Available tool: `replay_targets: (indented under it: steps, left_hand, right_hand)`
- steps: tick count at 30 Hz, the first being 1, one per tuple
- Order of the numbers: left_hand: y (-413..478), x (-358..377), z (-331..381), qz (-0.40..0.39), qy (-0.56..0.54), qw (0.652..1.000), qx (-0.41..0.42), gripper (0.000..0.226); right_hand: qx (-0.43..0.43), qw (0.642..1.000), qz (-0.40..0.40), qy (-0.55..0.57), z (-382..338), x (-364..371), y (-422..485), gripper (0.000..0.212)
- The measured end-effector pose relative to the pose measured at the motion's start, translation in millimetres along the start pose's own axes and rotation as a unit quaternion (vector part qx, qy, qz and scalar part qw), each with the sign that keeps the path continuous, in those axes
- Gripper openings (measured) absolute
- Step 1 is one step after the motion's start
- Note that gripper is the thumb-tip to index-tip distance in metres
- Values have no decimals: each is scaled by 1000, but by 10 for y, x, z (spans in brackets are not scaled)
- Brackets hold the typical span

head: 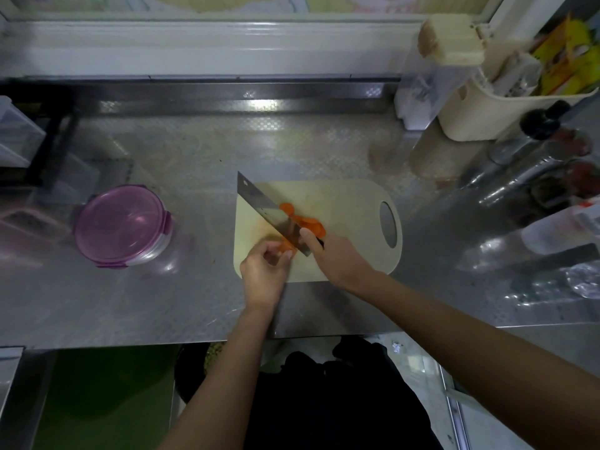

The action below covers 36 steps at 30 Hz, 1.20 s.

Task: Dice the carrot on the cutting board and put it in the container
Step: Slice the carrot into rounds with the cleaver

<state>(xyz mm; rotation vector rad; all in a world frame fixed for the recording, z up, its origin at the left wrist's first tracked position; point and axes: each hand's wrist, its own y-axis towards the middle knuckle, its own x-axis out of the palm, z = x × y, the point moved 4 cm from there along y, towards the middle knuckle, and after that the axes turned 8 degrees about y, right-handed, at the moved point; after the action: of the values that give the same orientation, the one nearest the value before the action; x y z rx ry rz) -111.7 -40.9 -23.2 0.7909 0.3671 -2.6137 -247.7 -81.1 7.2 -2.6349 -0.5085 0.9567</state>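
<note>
Head view, steel counter [194, 151].

- Cutting board [354, 203] lies mid-counter, close to the near edge, handle hole to the right.
- Carrot [308, 224]: a run of orange slices lies on the board's left half, right of the blade. One more piece sits by the near-left corner under my left fingers.
- Right hand [337, 259] is wrapped round the cleaver [263, 206] handle, forefinger up against the blade's side. The blade angles from far-left to near-right, heel down at the carrot.
- Left hand [264, 271]: fingers curled, pinching the uncut piece just beside the edge.

Risks, as I judge them:
- My left fingertips are very near the blade. A slip on the short stub would bring the edge onto them.
- Round slices may roll or skid when cross-cut, giving uneven dice.
- The work sits close to the board's near-left corner, so bits could drop onto the counter.
- The board may slide on slick steel.

Containers:
- The round container [121, 224] with a purple clip lid is well left of the board, lid on. No orange shows through it.
- The cream basket [467, 121] at the far-right corner holds packets; I can't tell which.
</note>
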Motion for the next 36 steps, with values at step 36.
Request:
replay_targets:
  steps: [36]
  left_hand:
    - [46,-8,2,5,33,999,-33,12]
  right_hand:
    - [27,998,-22,-43,-158,172,156,55]
